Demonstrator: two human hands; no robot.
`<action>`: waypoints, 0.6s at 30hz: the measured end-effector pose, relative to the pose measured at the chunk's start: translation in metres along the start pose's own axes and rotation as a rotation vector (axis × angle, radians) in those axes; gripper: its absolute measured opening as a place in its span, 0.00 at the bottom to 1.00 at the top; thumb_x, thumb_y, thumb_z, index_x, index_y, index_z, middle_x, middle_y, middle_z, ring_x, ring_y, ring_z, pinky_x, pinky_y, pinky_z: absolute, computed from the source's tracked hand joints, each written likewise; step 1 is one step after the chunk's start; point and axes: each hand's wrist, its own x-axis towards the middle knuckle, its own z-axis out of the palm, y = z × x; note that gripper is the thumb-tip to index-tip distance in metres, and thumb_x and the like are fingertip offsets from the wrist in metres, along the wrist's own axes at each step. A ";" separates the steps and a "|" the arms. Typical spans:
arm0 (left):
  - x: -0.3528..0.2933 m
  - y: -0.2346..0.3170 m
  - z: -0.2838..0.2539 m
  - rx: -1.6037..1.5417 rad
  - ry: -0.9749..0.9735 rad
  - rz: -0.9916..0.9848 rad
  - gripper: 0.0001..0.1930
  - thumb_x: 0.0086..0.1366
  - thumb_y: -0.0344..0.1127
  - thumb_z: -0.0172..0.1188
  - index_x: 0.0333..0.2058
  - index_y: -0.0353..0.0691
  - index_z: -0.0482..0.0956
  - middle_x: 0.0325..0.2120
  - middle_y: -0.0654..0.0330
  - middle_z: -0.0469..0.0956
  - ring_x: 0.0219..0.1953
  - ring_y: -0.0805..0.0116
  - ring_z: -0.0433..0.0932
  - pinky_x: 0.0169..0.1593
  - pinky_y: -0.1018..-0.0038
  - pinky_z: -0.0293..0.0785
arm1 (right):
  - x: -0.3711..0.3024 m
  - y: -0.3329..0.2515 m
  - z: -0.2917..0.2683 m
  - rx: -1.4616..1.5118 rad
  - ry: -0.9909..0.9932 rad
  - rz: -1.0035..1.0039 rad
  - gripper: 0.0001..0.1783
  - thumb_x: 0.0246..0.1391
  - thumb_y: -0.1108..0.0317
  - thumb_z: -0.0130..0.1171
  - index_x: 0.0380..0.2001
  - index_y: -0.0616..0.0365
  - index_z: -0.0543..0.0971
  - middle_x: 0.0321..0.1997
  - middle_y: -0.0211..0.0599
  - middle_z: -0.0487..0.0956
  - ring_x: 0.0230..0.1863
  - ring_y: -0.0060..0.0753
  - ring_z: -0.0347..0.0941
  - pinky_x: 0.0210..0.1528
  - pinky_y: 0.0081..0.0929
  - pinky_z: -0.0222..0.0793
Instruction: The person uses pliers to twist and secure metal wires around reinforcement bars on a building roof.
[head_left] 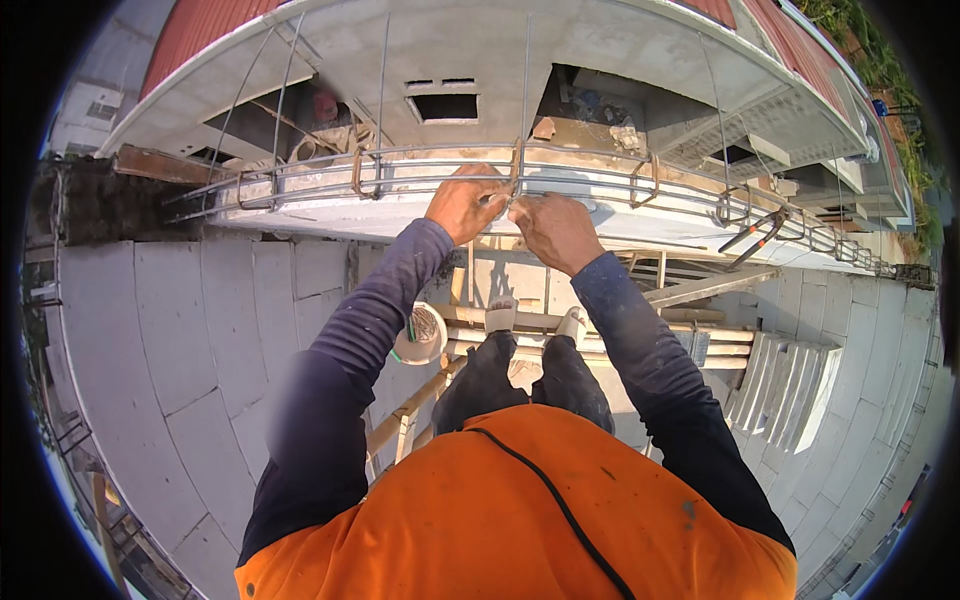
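A long cage of steel reinforcing bars (430, 181) with square stirrups lies along the top of a pale concrete wall in front of me. My left hand (468, 203) is at the bars, its fingers curled and its thumb toward the middle stirrup (517, 165). My right hand (556, 230) is just to the right, thumb and fingers pinched together at the same joint. The fingertips almost meet there; what they pinch is too small to make out. A pair of pincers (757, 238) with dark and orange handles rests at the bars on the right.
Below, my feet stand on bamboo and timber scaffold poles (600, 345). A white bucket (420, 350) holding thin pieces hangs or stands left of my legs. Grey blocks (785, 390) are stacked at right. Thin upright rods (383, 90) rise from the cage before a roofed building.
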 end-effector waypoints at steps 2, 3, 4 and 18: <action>0.004 0.007 -0.004 -0.021 -0.038 -0.009 0.14 0.66 0.38 0.66 0.46 0.37 0.88 0.47 0.47 0.81 0.54 0.45 0.78 0.58 0.56 0.75 | 0.002 0.019 0.014 0.080 0.223 -0.012 0.18 0.68 0.52 0.58 0.36 0.56 0.83 0.24 0.47 0.82 0.25 0.50 0.79 0.32 0.47 0.73; 0.002 0.007 -0.005 -0.009 -0.035 -0.016 0.14 0.66 0.38 0.66 0.46 0.38 0.88 0.47 0.47 0.82 0.54 0.45 0.78 0.58 0.56 0.75 | 0.001 0.019 0.022 0.271 0.234 0.110 0.18 0.68 0.52 0.59 0.37 0.57 0.83 0.21 0.43 0.80 0.23 0.44 0.77 0.30 0.44 0.72; 0.000 0.006 -0.007 0.004 -0.033 -0.024 0.13 0.66 0.38 0.66 0.46 0.38 0.88 0.47 0.47 0.82 0.54 0.45 0.78 0.58 0.56 0.75 | -0.003 0.020 0.030 0.461 0.243 0.235 0.19 0.68 0.51 0.60 0.39 0.58 0.83 0.19 0.38 0.78 0.21 0.38 0.75 0.28 0.41 0.70; -0.012 -0.006 0.007 0.007 0.073 0.005 0.10 0.67 0.36 0.67 0.42 0.37 0.88 0.41 0.48 0.87 0.55 0.45 0.80 0.67 0.55 0.69 | -0.081 0.053 -0.048 0.575 0.365 0.518 0.21 0.63 0.50 0.64 0.44 0.57 0.87 0.34 0.47 0.85 0.33 0.43 0.80 0.43 0.38 0.75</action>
